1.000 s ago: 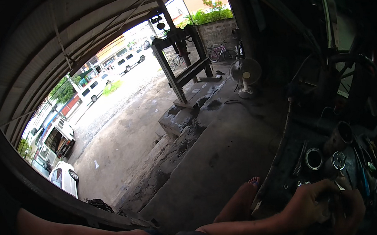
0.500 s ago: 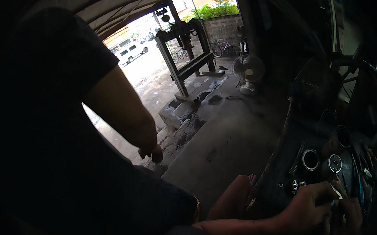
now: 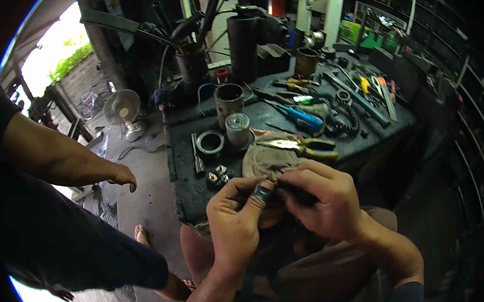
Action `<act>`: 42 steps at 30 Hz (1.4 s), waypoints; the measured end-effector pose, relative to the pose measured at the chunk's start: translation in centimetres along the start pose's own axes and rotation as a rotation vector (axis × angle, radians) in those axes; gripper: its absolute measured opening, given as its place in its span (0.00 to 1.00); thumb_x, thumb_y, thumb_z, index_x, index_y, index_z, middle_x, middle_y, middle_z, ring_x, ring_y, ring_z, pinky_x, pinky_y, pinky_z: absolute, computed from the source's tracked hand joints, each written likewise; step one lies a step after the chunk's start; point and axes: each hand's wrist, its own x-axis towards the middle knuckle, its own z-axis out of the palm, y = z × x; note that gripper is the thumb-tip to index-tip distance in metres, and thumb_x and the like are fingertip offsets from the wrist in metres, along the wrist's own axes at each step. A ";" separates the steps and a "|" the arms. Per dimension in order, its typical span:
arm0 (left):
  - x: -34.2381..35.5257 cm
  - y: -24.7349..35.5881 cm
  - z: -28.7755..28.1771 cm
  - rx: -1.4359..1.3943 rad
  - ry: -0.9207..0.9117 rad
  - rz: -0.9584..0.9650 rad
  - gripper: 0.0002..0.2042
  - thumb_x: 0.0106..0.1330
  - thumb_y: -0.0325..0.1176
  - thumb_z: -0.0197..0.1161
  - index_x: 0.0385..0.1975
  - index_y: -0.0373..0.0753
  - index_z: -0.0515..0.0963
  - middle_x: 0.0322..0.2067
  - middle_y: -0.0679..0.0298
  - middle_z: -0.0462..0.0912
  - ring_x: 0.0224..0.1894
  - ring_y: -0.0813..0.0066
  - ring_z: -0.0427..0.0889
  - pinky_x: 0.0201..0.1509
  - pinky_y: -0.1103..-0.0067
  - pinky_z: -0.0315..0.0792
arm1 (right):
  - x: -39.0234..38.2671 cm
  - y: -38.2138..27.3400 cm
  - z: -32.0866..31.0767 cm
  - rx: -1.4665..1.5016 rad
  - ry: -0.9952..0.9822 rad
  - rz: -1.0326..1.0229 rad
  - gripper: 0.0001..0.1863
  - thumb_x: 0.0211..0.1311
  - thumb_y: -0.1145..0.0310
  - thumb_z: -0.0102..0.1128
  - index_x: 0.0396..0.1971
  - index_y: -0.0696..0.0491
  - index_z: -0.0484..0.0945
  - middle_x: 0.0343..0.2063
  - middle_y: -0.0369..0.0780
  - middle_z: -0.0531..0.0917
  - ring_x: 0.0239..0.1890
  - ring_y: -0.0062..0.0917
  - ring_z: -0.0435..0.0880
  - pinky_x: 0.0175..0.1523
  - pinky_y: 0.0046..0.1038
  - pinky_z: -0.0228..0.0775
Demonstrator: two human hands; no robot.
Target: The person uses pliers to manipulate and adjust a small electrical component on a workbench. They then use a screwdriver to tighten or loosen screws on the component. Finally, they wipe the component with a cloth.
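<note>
My left hand (image 3: 236, 216) pinches a small dark metal ring (image 3: 263, 193) between thumb and fingers, just in front of the workbench's near edge. My right hand (image 3: 319, 196) meets it from the right, fingers closed on the same small part; what lies under the fingers is hidden. Behind both hands a tan rag (image 3: 270, 159) lies on the dark workbench (image 3: 185, 183). Yellow-handled pliers (image 3: 300, 146) rest on the rag. Several small bearings (image 3: 218, 175) sit left of the rag.
Another person in dark clothes stands at the left, one hand (image 3: 121, 175) hanging near the bench corner. Metal cylinders (image 3: 229, 101), a ring (image 3: 210, 143), a blue-handled screwdriver (image 3: 298, 116) and other tools crowd the bench. A white floor fan (image 3: 122, 110) stands behind.
The view has swung from the open yard and floor to the workbench. The other person has stepped in at the left. My hands stay together on the small part.
</note>
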 end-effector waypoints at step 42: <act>3.8 4.6 -10.8 1.273 0.266 0.007 0.07 0.71 0.19 0.64 0.43 0.32 0.87 0.36 0.60 0.91 0.35 0.78 0.85 0.44 0.78 0.79 | 7.2 7.0 -0.2 0.478 -0.423 0.289 0.09 0.56 0.80 0.75 0.38 0.61 0.89 0.30 0.42 0.89 0.31 0.25 0.89 0.38 0.26 0.78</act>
